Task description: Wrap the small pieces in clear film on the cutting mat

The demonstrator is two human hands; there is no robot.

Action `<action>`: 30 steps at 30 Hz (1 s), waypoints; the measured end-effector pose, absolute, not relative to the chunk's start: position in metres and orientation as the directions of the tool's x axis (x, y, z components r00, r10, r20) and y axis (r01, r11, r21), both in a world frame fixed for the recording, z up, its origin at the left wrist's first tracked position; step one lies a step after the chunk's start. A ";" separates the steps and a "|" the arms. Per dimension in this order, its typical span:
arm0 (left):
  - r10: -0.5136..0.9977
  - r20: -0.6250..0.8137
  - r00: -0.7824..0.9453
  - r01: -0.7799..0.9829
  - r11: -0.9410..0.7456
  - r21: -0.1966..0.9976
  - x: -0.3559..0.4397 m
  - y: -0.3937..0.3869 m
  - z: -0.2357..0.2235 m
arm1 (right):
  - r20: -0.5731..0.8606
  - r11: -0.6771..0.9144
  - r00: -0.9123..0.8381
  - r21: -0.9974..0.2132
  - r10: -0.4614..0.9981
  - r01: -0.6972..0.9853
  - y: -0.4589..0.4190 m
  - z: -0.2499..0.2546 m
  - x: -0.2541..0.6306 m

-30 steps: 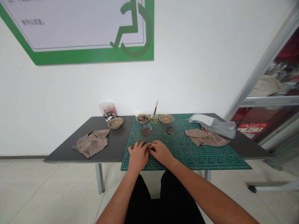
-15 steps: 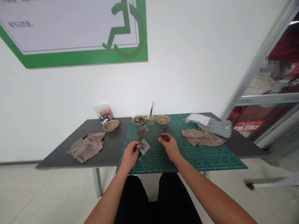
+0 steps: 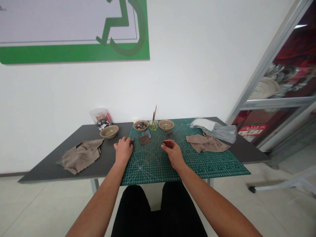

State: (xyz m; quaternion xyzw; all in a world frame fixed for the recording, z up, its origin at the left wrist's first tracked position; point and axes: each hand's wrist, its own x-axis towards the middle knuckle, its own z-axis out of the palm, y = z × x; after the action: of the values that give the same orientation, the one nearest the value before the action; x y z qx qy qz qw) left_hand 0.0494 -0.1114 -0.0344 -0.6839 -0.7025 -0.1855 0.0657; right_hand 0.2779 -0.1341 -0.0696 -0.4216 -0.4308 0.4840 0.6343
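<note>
My left hand (image 3: 123,149) rests knuckles-up at the left edge of the green cutting mat (image 3: 197,158), its fingers curled over something I cannot make out. My right hand (image 3: 171,151) hovers near the mat's middle, fingers pinched on a small dark piece (image 3: 166,143). A brown square sheet (image 3: 144,140) lies on the mat just beyond and between my hands. Another dark piece (image 3: 170,135) lies ahead of my right hand. Behind them stand a bowl of dark chips (image 3: 141,125), a small glass jar with a brush (image 3: 153,124) and an empty tan bowl (image 3: 166,124).
The dark grey table (image 3: 49,168) carries a tan cloth (image 3: 80,157) at the left, a tan bowl (image 3: 109,131) and a clear tub of pieces (image 3: 100,118) at the back left. Another tan cloth (image 3: 204,144) and a plastic bag (image 3: 214,129) lie at the right. A glass-fronted cabinet (image 3: 278,98) stands to the right.
My hands were together at the mat's near middle, then parted. The left hand, which held a light square sheet half a second ago, has moved left and farther away; the sheet no longer shows.
</note>
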 end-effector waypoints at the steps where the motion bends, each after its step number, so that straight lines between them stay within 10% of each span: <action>1: 0.942 0.333 -0.043 0.986 -0.015 0.168 0.049 -0.112 -0.035 | 0.140 0.177 0.160 -0.954 0.977 -0.242 -0.134 -0.070 0.278; 8: 0.941 0.337 -0.011 0.964 -0.080 0.254 0.056 -0.124 -0.028 | 0.133 0.174 0.170 -0.951 0.976 -0.257 -0.135 -0.069 0.277; 15: 0.979 0.069 0.190 0.214 -0.110 0.971 0.116 -0.141 -0.027 | 0.284 0.285 0.046 -0.958 0.958 -0.017 -0.143 -0.059 0.272; 24: 0.990 -0.030 0.136 -0.294 0.069 0.953 0.121 -0.137 -0.051 | 0.421 0.472 -0.219 -0.822 0.880 0.318 -0.137 -0.035 0.285; 30: 0.999 0.040 -0.025 -0.341 -0.046 0.939 0.117 -0.133 -0.057 | 0.417 0.370 -0.036 -0.762 0.908 0.531 -0.064 0.005 0.284</action>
State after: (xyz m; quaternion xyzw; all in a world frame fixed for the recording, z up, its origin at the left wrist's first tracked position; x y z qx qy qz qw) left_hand 0.1175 -0.1333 -0.0566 -0.4120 -0.3991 -0.5945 -0.5636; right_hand 0.2837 -0.0645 0.0054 -0.5219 -0.6895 0.2061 0.4581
